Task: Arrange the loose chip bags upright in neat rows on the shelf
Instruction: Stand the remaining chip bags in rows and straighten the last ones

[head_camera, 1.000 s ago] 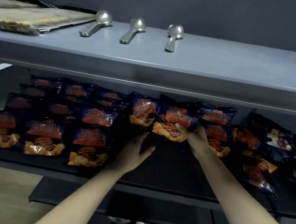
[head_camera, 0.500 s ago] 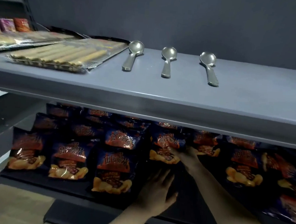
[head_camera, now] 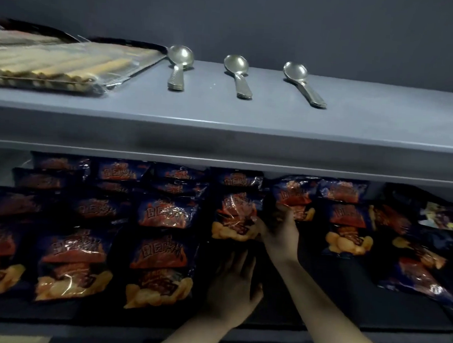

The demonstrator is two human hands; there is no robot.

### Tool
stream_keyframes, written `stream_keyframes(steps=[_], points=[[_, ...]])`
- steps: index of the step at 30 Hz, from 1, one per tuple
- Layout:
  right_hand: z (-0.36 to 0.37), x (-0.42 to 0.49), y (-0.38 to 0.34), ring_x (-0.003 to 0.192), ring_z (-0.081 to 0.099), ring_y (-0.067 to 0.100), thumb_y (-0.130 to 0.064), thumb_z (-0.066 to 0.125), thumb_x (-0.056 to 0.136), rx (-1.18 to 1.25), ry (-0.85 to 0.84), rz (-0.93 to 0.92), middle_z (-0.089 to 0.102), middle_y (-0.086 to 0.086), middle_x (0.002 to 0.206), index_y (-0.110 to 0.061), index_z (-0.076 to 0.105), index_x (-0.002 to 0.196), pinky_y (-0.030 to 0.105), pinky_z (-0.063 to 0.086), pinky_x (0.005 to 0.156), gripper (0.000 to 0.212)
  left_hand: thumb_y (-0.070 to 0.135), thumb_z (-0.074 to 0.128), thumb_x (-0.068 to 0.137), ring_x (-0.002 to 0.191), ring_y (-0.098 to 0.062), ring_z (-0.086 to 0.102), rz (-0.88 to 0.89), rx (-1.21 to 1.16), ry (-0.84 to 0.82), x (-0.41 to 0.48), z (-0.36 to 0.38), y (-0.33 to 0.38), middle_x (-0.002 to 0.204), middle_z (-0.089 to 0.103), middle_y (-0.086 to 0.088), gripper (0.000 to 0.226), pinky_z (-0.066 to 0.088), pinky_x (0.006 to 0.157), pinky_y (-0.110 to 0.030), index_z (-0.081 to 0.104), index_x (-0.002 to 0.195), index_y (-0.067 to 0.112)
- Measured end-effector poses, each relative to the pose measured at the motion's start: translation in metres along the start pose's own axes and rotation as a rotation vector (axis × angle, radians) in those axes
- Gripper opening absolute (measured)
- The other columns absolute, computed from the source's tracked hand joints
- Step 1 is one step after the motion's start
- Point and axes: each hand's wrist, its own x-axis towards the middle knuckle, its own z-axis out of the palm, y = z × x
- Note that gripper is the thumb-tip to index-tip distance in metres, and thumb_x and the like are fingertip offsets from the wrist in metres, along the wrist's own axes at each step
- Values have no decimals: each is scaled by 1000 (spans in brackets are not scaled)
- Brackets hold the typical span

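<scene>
A: Lower center of the frame: your right hand point(head_camera: 280, 229) reaches into the lower shelf point(head_camera: 344, 305), fingers closed on the right edge of one chip bag point(head_camera: 234, 217), which stands tilted back in the fourth column from the left.

B: And your left hand point(head_camera: 232, 291)?

A: Your left hand lies lower, just in front of that bag, fingers spread and palm down over the dark shelf floor. Whether it presses the surface cannot be told.

B: Where do the rest of the bags sit?

A: Left half of the frame: three neat columns of chip bags point(head_camera: 161, 270) lean back in rows, front ones brightest. At the far left edge, the bags of one more column are cut off by the frame. Behind your right hand, another bag point(head_camera: 295, 199) stands near the back. Right of it, an upright bag point(head_camera: 347, 231) faces you.

B: And the far right?

A: Lower right of the frame: loose bags point(head_camera: 418, 276) lie flat and askew, overlapping one another, well apart from the tidy columns.

B: The upper shelf?

A: The grey upper shelf point(head_camera: 276, 126) crosses the middle of the frame. Three metal spoons point(head_camera: 238, 75) lie in a row on it, bowls toward the wall. At upper left, clear packs of stick biscuits point(head_camera: 56, 68) rest flat.
</scene>
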Motion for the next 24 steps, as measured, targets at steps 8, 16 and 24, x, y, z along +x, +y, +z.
stream_keyframes(steps=[8, 16, 24], points=[[-66, 0, 21, 103, 59, 23, -26, 73, 81, -29, 146, 47, 62, 9, 111, -13, 47, 113, 27, 46, 80, 43, 58, 3, 85, 144, -19, 8, 42, 54, 65, 3, 2, -4, 157, 5, 4, 73, 11, 116, -36, 17, 149, 25], [-134, -20, 52, 93, 57, 12, -21, 68, 85, -175, 235, 33, 56, -11, 90, -11, 57, 108, 9, 37, 67, 28, 50, 29, 84, 112, -25, 60, 89, 70, 124, 10, -4, 11, 126, 61, -5, 60, 49, 90, -40, 66, 115, 15], [-210, 2, 77, 92, 55, 13, -24, 70, 83, -264, 355, -32, 59, 0, 98, -11, 62, 100, 19, 41, 76, 22, 40, 43, 92, 124, -18, 49, 278, -178, 137, 55, -9, 115, 142, 44, 6, 44, 39, 101, -29, 51, 132, 24]])
